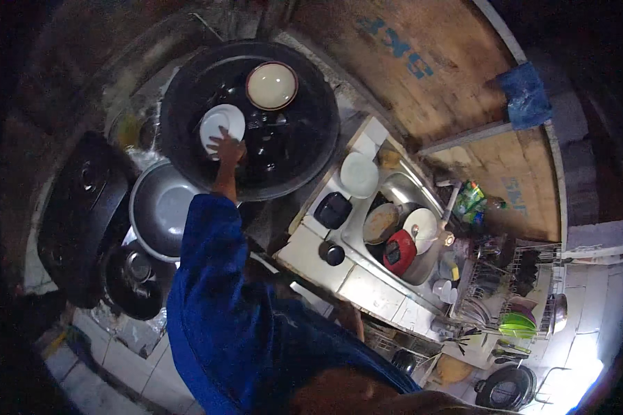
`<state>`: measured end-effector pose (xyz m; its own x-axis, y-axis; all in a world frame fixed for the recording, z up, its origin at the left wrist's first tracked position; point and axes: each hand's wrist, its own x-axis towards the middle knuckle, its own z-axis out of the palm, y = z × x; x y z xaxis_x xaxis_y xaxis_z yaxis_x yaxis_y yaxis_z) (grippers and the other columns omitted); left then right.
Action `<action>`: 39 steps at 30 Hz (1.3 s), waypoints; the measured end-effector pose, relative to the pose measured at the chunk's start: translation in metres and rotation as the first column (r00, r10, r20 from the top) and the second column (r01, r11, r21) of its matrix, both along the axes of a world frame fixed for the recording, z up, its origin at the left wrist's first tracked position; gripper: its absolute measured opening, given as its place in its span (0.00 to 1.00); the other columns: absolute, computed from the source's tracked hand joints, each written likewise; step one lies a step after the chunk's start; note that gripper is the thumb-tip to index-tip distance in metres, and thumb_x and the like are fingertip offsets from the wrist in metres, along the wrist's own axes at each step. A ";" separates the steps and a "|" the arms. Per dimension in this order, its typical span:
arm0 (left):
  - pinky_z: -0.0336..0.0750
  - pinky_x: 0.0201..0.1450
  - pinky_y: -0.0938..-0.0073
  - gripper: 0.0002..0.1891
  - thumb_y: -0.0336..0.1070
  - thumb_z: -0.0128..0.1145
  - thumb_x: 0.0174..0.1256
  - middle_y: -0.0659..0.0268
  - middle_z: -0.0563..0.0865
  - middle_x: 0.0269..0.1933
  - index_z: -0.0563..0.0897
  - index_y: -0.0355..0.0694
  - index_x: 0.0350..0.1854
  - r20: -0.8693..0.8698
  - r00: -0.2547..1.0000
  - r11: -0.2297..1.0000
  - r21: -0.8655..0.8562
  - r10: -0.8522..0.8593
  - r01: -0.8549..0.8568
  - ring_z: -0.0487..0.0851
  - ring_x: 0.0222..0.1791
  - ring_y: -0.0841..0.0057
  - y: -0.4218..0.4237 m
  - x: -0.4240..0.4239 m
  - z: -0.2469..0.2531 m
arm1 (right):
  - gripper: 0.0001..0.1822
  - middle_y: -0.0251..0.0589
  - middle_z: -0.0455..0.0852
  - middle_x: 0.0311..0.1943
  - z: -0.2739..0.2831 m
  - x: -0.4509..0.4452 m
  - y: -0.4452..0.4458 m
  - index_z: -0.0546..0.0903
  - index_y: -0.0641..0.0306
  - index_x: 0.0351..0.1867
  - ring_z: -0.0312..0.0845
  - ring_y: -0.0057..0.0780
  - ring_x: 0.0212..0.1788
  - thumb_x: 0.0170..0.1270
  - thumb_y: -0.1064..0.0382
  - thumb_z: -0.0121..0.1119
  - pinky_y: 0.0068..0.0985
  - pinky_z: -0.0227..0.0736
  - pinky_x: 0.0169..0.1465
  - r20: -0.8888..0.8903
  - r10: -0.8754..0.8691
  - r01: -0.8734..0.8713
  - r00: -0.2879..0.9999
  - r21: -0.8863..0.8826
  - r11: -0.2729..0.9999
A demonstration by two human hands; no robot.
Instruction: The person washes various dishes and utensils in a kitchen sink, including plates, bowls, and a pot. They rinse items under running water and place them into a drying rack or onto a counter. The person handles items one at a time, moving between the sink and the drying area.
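Observation:
My left hand [229, 149] reaches into a large round black tub [311, 171]. Its fingers lie spread over the inner face of a white bowl [233, 118], gripping it at the lower right rim. Up and to the right of the hand, a cream bowl with a dark red rim [272, 86] sits in the tub. Shiny pieces, perhaps cutlery, glint in the dark middle; they are hard to make out. A wide grey basin [168, 210] stands close beside my forearm. My right hand is out of view.
Right of the tub, a tiled counter [319, 267] holds a metal sink [400, 181] with a pan [381, 223], a plate [423, 223] and a red item [398, 252]. A black container [333, 210] stands on the counter. At left are dark vessels [83, 207]. A dish rack [519, 316] is at far right.

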<state>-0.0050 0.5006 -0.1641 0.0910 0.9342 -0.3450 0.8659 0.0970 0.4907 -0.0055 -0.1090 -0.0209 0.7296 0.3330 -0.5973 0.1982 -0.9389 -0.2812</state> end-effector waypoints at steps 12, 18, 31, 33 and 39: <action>0.65 0.38 0.26 0.40 0.42 0.52 0.58 0.42 0.55 0.64 0.42 0.63 0.68 -0.570 0.819 0.761 0.561 0.069 0.326 0.61 0.57 0.33 -0.001 0.012 -0.010 | 0.24 0.49 0.80 0.43 0.021 0.019 -0.020 0.79 0.58 0.44 0.74 0.47 0.48 0.55 0.42 0.53 0.37 0.68 0.48 -0.110 -0.124 0.117 0.986 -0.061 0.991; 0.54 0.43 0.20 0.40 0.35 0.52 0.58 0.43 0.51 0.66 0.43 0.66 0.68 -0.510 0.818 0.896 0.182 -0.267 0.406 0.56 0.60 0.33 -0.010 0.027 0.048 | 0.24 0.50 0.80 0.43 0.017 0.003 -0.029 0.79 0.58 0.44 0.74 0.47 0.47 0.55 0.42 0.53 0.37 0.69 0.48 -0.139 -0.261 0.252 0.955 -0.079 0.964; 0.52 0.55 0.28 0.44 0.23 0.53 0.55 0.56 0.60 0.64 0.47 0.72 0.66 -0.382 0.885 0.801 0.424 -0.266 0.424 0.61 0.62 0.55 0.021 -0.005 0.021 | 0.24 0.50 0.80 0.42 0.020 -0.018 -0.054 0.79 0.58 0.44 0.75 0.47 0.47 0.55 0.43 0.52 0.37 0.69 0.48 -0.149 -0.354 0.346 0.923 -0.078 0.935; 0.51 0.55 0.29 0.44 0.22 0.52 0.55 0.57 0.61 0.64 0.47 0.72 0.66 -0.384 0.884 0.805 0.416 -0.266 0.423 0.61 0.63 0.56 0.021 -0.003 0.033 | 0.24 0.51 0.80 0.42 0.014 -0.019 -0.057 0.79 0.58 0.44 0.75 0.47 0.47 0.55 0.43 0.52 0.37 0.69 0.48 -0.153 -0.365 0.358 0.918 -0.074 0.931; 0.53 0.55 0.30 0.45 0.25 0.55 0.54 0.58 0.65 0.62 0.46 0.72 0.67 -0.343 0.908 0.729 0.554 -0.239 0.401 0.64 0.61 0.60 0.034 -0.008 0.006 | 0.24 0.51 0.80 0.42 0.013 -0.033 -0.060 0.79 0.59 0.44 0.75 0.47 0.46 0.55 0.43 0.52 0.37 0.69 0.47 -0.132 -0.393 0.388 0.910 -0.063 0.919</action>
<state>-0.0126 0.5343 -0.1580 0.4170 0.8807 0.2248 0.8832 -0.4510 0.1286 -0.0381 -0.1691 -0.0078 0.7060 0.0154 -0.7080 -0.2251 -0.9430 -0.2450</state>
